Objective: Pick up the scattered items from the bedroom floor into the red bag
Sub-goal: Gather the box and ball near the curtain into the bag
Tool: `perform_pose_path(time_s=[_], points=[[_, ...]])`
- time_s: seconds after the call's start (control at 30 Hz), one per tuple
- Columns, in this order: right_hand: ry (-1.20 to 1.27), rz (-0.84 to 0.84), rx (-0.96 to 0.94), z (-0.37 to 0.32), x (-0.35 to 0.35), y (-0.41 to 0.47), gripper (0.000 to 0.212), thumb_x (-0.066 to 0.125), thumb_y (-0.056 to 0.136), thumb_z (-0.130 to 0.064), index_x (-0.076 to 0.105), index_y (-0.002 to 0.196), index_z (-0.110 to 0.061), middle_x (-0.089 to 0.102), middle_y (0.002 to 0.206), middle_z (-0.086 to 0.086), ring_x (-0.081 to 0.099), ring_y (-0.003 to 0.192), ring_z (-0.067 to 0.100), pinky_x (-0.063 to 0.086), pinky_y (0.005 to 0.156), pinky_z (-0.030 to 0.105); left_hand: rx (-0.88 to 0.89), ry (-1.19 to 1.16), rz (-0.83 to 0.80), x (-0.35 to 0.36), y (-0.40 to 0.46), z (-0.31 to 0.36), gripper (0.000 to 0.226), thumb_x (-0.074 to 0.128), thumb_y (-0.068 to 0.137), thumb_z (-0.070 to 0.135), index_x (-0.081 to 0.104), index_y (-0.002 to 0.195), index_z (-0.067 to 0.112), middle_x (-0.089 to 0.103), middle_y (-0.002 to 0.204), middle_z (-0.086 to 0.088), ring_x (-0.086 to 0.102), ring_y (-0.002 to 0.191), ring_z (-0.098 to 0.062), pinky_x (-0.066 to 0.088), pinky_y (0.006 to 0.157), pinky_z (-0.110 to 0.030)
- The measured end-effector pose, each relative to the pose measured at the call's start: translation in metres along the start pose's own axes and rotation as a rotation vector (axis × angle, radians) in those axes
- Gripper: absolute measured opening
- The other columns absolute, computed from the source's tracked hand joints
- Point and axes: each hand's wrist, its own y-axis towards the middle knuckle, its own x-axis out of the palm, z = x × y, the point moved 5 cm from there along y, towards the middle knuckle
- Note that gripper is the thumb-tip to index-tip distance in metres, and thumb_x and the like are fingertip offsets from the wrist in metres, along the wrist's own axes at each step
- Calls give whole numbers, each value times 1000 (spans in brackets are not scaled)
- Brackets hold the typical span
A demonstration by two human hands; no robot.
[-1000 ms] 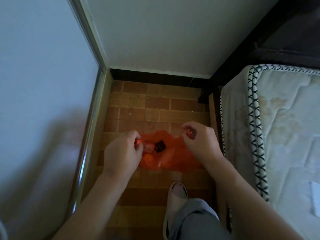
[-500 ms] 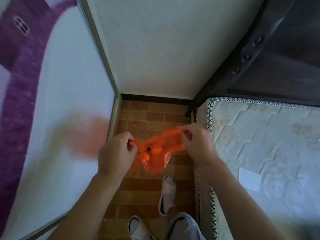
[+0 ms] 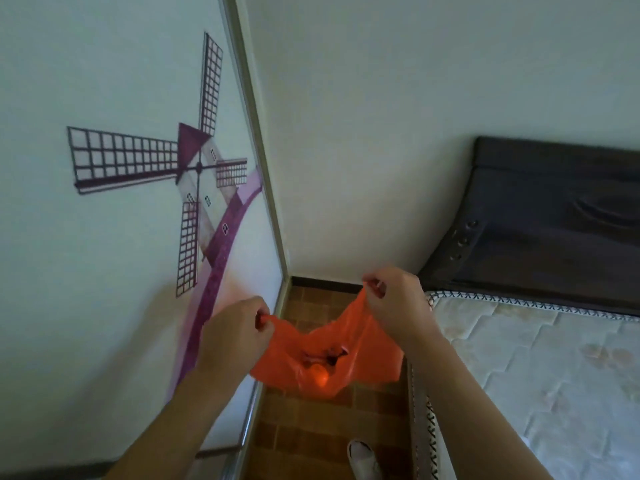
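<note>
Both bare forearms reach forward, the hands raised and apart. The left hand [image 3: 235, 332] pinches one edge of the red bag [image 3: 325, 358] (fingers curled), while the right hand [image 3: 394, 303], higher, pinches the other.

Bag [image 3: 332, 355] hangs between hands (mattress [image 3: 540, 368] to right).

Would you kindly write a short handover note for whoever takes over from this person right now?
Left hand: pinching one handle of the red bag.
Right hand: pinching the other handle, held higher.
Bag: hanging between the hands, clear of the brick-pattern floor, beside the mattress.
Done: an orange round item and some dark items lie inside.
Left: no loose items show on the visible floor; check the unseen floor.
</note>
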Motion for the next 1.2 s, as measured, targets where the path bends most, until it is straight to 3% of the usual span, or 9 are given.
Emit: perform_pose_path(time_s=[0.07, 0.23, 0.43, 0.63, 0.73, 0.83, 1.0, 1.2], points=[[17, -9, -44, -19, -14, 14, 22, 70, 85, -5, 79, 101, -18, 74, 97, -5, 62, 82, 7, 47, 78, 21, -6, 28, 52, -31, 5, 3, 5, 72, 86, 30, 67, 86, 31, 65, 70, 14, 56, 61, -4, 31, 52, -13], [24, -80, -164, -55, -43, 48, 23, 67, 90, -7, 78, 106, -19, 71, 98, -7, 58, 78, 1, 44, 76, 12, -91, 17, 137, -84, 21, 13, 4, 69, 82, 30, 66, 81, 32, 63, 66, 13, 58, 63, -10, 45, 56, -26], [37, -198, -328, -88, -43, 81, 21, 68, 90, -9, 80, 105, -18, 74, 98, -4, 65, 82, 12, 55, 85, 32, -193, 18, 143, -112, 17, 12, 15, 70, 77, 30, 58, 68, 33, 60, 63, 11, 57, 63, -12, 37, 55, -26], [74, -356, -471, -131, -11, 87, 21, 70, 90, -12, 79, 104, -25, 72, 96, -13, 59, 75, -5, 51, 80, 18, -334, 86, 118, -126, -16, -4, 7, 67, 77, 34, 66, 77, 26, 60, 67, 11, 59, 67, -11, 50, 61, -28], [81, -439, -563, -160, -3, 78, 22, 71, 90, -10, 80, 104, -24, 71, 93, -13, 61, 77, -3, 54, 80, 23, -398, 143, 125, -138, -37, -7, 10, 64, 77, 34, 68, 82, 25, 64, 73, 8, 62, 73, -15, 50, 64, -28], [98, -483, -634, -192, -3, 64, 21, 73, 91, -12, 80, 107, -24, 74, 98, -9, 64, 82, 2, 58, 87, 29, -494, 76, 224, -160, -65, -8, 8, 64, 80, 33, 68, 83, 26, 65, 76, 9, 61, 74, -13, 51, 67, -28], [141, -532, -740, -237, 10, 34, 19, 74, 92, -16, 78, 107, -26, 73, 98, -14, 65, 87, 0, 57, 92, 27, -701, 7, 430, -183, -134, -24, 3, 64, 77, 32, 63, 77, 29, 63, 72, 14, 60, 71, -4, 57, 68, -31], [199, -578, -843, -281, 27, -30, 18, 75, 87, -12, 80, 98, -25, 69, 87, -19, 62, 79, -6, 51, 78, 18, -807, -92, 593, -194, -226, -37, 3, 67, 76, 29, 65, 77, 32, 64, 70, 15, 60, 69, -2, 54, 67, -28]])
